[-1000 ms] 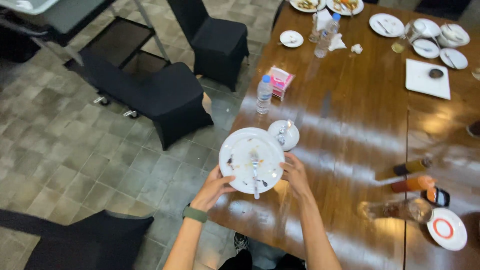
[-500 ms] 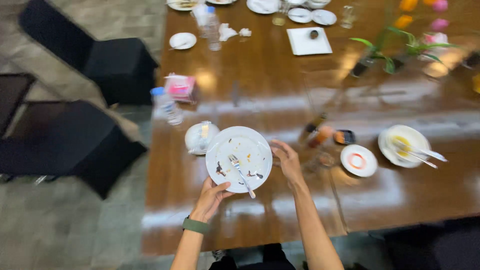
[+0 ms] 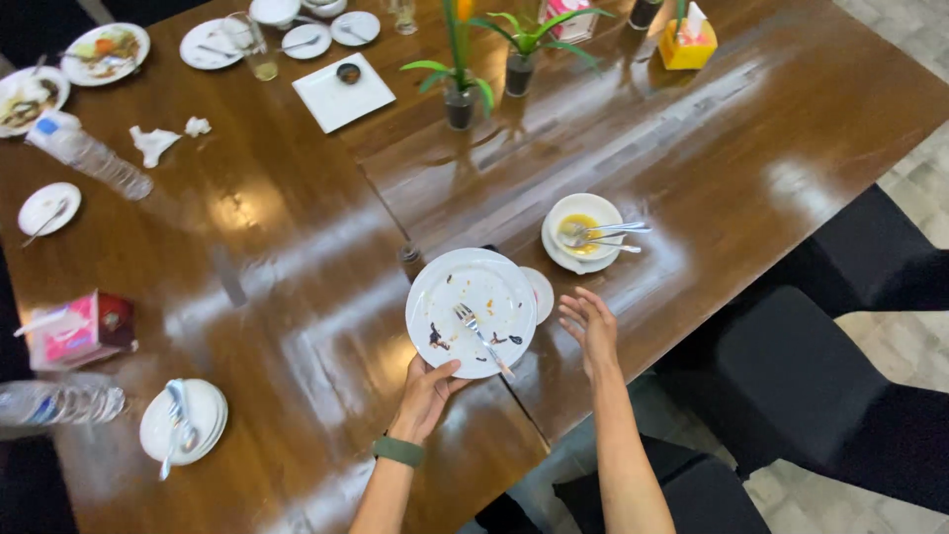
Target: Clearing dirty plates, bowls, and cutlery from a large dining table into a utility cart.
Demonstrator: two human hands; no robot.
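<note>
Head view: we look down on a glossy brown wooden table [image 3: 297, 297], its planks streaked with window glare. Our left hand [image 3: 427, 391], a green band [image 3: 398, 451] at the wrist, grips the near rim of a round white plate [image 3: 471, 311], thumb on top, and holds it above the table. A metal fork [image 3: 481, 338] lies slanted across the plate among dark sauce smears and crumbs. Our right hand [image 3: 591, 329] hovers just beside the plate's right edge, fingers spread and empty, touching nothing. Partly hidden under the plate sits a small white saucer [image 3: 541, 294]. Near it, a white bowl [image 3: 585, 227] with yellow residue holds crossed cutlery. At lower left we see stacked white dishes [image 3: 184, 422] bearing a spoon, a clear plastic bottle [image 3: 59, 403] and a pink tissue box [image 3: 81, 328].
</note>
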